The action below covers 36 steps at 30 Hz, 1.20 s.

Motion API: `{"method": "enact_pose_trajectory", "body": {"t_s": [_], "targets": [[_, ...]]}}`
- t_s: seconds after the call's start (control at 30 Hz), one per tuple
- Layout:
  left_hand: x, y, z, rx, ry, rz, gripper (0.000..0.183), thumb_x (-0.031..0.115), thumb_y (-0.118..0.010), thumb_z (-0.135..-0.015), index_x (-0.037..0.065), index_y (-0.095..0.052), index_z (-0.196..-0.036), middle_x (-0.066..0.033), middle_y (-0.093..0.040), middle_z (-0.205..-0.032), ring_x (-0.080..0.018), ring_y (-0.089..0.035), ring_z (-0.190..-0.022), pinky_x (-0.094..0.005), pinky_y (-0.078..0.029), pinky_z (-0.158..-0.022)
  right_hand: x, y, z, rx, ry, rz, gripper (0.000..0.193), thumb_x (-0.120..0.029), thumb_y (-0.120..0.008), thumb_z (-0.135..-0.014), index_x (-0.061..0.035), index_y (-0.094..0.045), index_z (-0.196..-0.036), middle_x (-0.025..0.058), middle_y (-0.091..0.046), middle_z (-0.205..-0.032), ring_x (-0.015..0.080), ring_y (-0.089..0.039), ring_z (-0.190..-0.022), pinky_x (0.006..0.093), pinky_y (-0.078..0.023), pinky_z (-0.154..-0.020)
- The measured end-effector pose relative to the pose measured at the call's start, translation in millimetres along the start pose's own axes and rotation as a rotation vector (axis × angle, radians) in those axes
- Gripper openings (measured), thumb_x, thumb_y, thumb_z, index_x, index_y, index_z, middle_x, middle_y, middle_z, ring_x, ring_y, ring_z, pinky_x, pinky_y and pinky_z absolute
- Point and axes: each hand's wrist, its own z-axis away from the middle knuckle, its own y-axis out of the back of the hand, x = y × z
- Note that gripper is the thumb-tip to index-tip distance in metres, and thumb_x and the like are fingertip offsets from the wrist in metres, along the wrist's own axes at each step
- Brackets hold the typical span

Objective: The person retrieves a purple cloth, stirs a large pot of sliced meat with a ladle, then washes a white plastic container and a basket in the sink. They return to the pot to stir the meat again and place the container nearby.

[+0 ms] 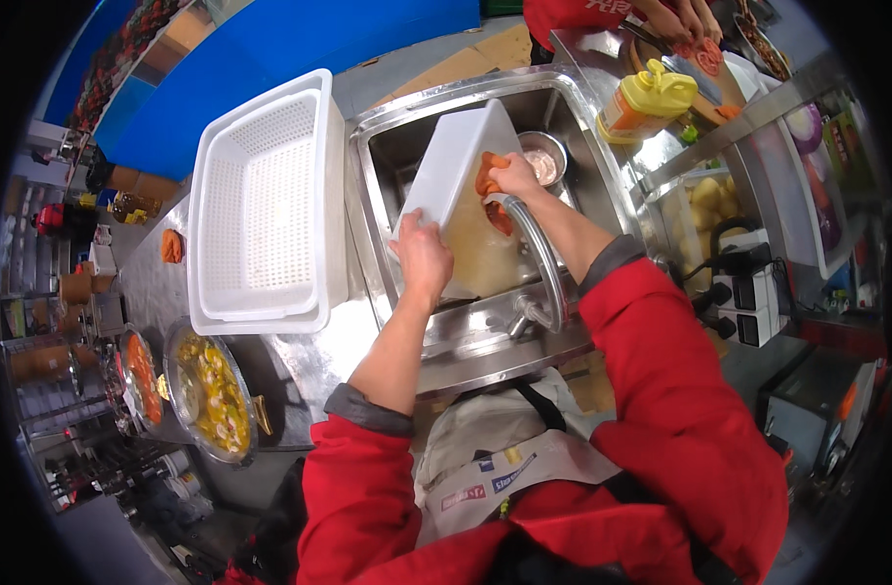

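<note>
Clearly mid-wash, by the look: steel sink (387,146) deep, shiny, rectangular; white perforated plastic basket (261,205) beside it on counter, holding nothing visible; white cutting board (461,185) rigid, smooth, tilted over basin under curved faucet (539,263), lower face yellowish, judged not yet clean; left hand (422,255) fingers curled round board's lower edge; right hand (516,175) fingers closed on soft orange cloth (487,175), pressed to board; small round metal bowl (543,156) in basin

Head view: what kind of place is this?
Likely a commercial kitchen: a stainless steel sink where a white cutting board is being scrubbed, pans of prepared food alongside, and a white plastic draining basket.
</note>
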Motion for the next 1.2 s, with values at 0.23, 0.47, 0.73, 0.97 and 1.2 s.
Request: {"method": "enact_pose_trajectory", "body": {"t_s": [0.23,0.47,0.73,0.97,1.2], "targets": [[27,53,14,0.078,-0.341,-0.246,0.004,-0.006,-0.060,-0.078,-0.004,-0.064,-0.077,-0.0287,-0.045,-0.144,-0.0478,-0.037,-0.140,-0.0752,-0.023,-0.110,21,7,-5,-0.004,0.062,-0.216,0.022,-0.006,-0.060,-0.086,0.0035,-0.061,-0.106,0.0208,-0.069,-0.107,0.0322,-0.069,-0.082,0.0423,-0.056,-0.073],[29,84,7,0.144,-0.466,-0.240,0.006,-0.010,-0.060,-0.075,-0.005,-0.059,-0.078,-0.0286,-0.049,-0.142,-0.0485,-0.040,-0.137,-0.0717,-0.028,-0.110,20,-47,-9,0.455,0.579,0.384,0.032,-0.018,-0.068,-0.080,-0.0089,-0.065,-0.111,0.0215,-0.055,-0.121,0.0389,-0.050,-0.117,0.0457,-0.043,-0.101],[13,56,-4,0.178,-0.145,0.230,0.014,-0.011,-0.057,-0.073,-0.008,-0.062,-0.086,-0.0257,-0.051,-0.142,-0.0439,-0.052,-0.127,-0.0555,-0.042,-0.106,19,-67,79,-0.235,0.797,0.792,0.023,-0.011,-0.066,-0.085,-0.0041,-0.067,-0.107,0.0114,-0.062,-0.113,0.0285,-0.063,-0.095,0.0402,-0.053,-0.084],[10,12,2,0.129,-0.264,0.012,0.021,-0.007,-0.061,-0.073,-0.006,-0.066,-0.093,-0.0263,-0.051,-0.139,-0.0446,-0.047,-0.131,-0.0619,-0.035,-0.109,-24,13,101,-0.381,-0.254,-0.813,0.027,-0.017,-0.053,-0.097,-0.0038,-0.062,-0.119,0.0084,-0.066,-0.088,0.0188,-0.064,-0.072,0.0328,-0.052,-0.059],[31,-29,13,0.000,-0.505,-0.110,0.019,-0.003,-0.062,-0.077,-0.004,-0.062,-0.095,-0.0289,-0.044,-0.141,-0.0431,-0.037,-0.139,-0.0670,-0.027,-0.112,-41,56,109,-0.027,-0.192,-0.989,0.025,-0.012,-0.065,-0.094,-0.0047,-0.059,-0.117,0.0067,-0.065,-0.099,0.0177,-0.067,-0.082,0.0333,-0.059,-0.072]]}}
